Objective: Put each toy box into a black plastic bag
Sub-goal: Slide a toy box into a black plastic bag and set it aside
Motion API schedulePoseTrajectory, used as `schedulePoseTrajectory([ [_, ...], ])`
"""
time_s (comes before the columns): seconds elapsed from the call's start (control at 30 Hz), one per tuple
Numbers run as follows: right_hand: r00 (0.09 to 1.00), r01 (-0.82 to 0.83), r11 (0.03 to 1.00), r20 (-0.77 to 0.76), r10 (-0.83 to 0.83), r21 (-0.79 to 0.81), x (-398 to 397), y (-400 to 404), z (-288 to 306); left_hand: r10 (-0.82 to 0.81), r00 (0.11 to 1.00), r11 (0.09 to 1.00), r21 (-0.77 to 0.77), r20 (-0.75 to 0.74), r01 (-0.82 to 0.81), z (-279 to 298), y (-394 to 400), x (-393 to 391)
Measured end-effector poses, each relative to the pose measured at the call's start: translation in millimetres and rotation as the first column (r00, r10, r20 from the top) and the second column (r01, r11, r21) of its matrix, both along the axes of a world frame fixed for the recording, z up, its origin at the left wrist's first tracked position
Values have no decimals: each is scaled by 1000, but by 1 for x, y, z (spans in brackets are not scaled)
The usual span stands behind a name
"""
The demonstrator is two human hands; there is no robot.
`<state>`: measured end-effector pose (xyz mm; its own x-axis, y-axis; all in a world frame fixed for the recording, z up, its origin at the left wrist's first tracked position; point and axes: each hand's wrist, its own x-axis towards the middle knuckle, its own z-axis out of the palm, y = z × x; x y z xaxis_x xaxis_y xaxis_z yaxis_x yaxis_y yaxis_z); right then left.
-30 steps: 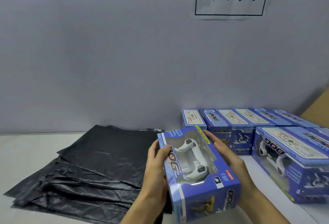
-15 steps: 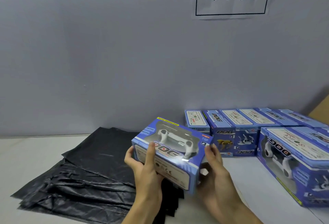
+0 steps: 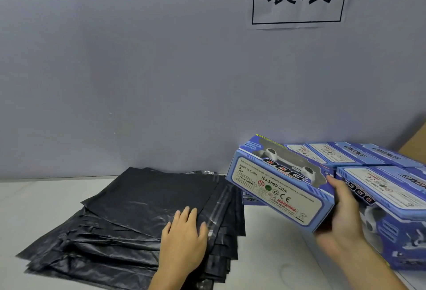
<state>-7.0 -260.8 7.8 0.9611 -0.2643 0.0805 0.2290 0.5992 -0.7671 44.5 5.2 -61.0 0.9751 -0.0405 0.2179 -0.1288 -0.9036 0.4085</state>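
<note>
against the grey wall, the desk [image 3: 34,197] is carrying everything. my left hand [image 3: 184,232] has just let go, fingers lying flat on the bag stack [image 3: 138,209] lower centre; my right hand [image 3: 343,216] is gripping the toy box [image 3: 280,186] alone at right, so bagging is starting.

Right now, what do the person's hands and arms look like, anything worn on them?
Both are bare: the left hand and right hand show no gloves, rings, watch or bands. Both forearms are uncovered to the frame's bottom edge, with no sleeves showing.
</note>
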Motion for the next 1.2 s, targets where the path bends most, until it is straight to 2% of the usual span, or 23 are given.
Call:
schedulePoseTrajectory([
  [0.27, 999, 47, 998, -21, -48, -49, 3, 1, -4, 78, 993, 976, 195, 91, -95, 24, 6, -9],
  [0.4, 996, 74, 996, -35, -76, -49, 1, 3, -3, 86, 992, 977, 187, 95, -102, 37, 9, -15],
  [0.53, 996, 65, 997, -66, -68, -41, -1, 5, -4, -18, 1000, 995, 99, 13, 16, 40, 12, -17],
  [0.63, 994, 58, 996, -85, -63, -63, -1, 6, -4, -107, 977, 975, 175, -183, 140, 34, 13, -13],
  [0.73, 992, 23, 996, -122, -33, -80, 0, 9, -5, -92, 968, 973, 186, -234, 138, 30, 11, -10],
  [0.87, 988, 20, 996, -153, -34, -90, 1, 10, -6, -80, 992, 974, 205, -100, 99, 24, 6, -11],
  [1.0, 986, 48, 995, -158, -61, -89, 1, 10, -6, -136, 988, 975, 188, 67, 121, 25, 3, -13],
  [1.13, 984, 58, 994, -162, -74, -98, 1, 10, -5, -217, 964, 964, 187, 156, 187, 28, 7, -11],
  [1.2, 984, 66, 992, -161, -82, -106, 1, 9, -6, -202, 962, 967, 192, 186, 166, 31, 9, -10],
])
